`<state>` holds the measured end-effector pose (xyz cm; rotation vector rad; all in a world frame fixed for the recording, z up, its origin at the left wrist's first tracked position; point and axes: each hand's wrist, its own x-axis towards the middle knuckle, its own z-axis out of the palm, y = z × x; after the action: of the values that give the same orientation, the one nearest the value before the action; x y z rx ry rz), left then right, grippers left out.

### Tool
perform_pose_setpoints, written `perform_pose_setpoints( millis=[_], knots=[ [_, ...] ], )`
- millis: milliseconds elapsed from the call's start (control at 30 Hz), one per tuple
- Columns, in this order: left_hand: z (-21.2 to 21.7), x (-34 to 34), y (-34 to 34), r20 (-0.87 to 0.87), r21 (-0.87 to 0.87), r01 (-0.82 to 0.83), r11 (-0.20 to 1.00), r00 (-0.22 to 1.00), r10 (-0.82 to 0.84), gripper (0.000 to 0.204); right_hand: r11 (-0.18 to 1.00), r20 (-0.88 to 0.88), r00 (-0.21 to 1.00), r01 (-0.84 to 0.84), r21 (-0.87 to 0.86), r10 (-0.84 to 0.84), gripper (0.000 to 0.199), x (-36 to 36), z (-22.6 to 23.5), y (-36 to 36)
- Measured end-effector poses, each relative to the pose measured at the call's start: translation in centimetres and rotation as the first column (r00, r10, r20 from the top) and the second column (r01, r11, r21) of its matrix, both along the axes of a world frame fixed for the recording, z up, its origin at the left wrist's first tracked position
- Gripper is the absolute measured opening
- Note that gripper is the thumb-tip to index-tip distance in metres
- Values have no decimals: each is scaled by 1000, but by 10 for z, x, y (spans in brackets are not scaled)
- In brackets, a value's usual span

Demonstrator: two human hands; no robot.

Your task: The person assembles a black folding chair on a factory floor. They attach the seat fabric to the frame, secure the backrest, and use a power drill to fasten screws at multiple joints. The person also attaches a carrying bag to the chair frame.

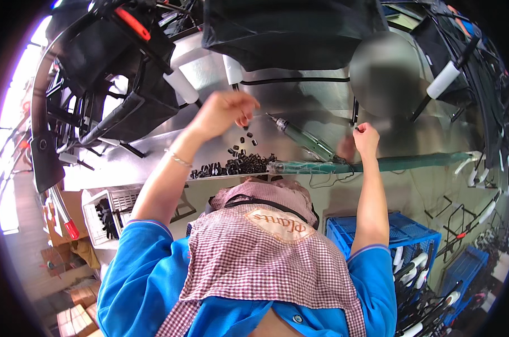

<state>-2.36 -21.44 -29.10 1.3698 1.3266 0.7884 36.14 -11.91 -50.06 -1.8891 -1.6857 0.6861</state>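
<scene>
Metal desk [305, 98], blue crate [413, 240] below
Left grip [221, 114] curled (hold unclear) near black pieces [246, 164]; right grip [367, 140] pinches a dark bit [357, 130].

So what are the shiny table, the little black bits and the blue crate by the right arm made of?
The table looks like polished metal: it mirrors blurry light and shadows. The little black bits look like glossy plastic, with tiny highlights, but could be rubber. The blue crate is probably hard plastic: even colour, stiff moulded edges.
</scene>
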Motion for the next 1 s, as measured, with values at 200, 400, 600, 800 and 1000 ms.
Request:
perform_pose_setpoints(
  millis=[200, 400, 600, 800, 1000],
  knots=[
    [-189, -12, -21, -836, 265, 517, 814, 543, -73, 15, 918, -308, 866, -389, 82, 395, 13, -127, 56, -54],
    [-200, -26, -56, -741, 348, 257, 902, 664, 96, 15, 823, -236, 799, -568, 5, 553, 12, -211, 23, -82],
    [-196, -103, -114, -744, 331, 242, 912, 662, 94, 12, 716, -148, 706, -697, 27, 693, 7, -294, 13, -101],
    [-178, -160, -151, -412, 451, -155, 879, 837, 359, 25, 453, -252, 447, -891, -36, 859, 19, -350, 15, -134],
    [-186, -187, -166, -612, 237, -40, 971, 770, 181, 22, 771, -244, 734, -622, 134, 634, 21, -264, 64, -91]
  ],
)
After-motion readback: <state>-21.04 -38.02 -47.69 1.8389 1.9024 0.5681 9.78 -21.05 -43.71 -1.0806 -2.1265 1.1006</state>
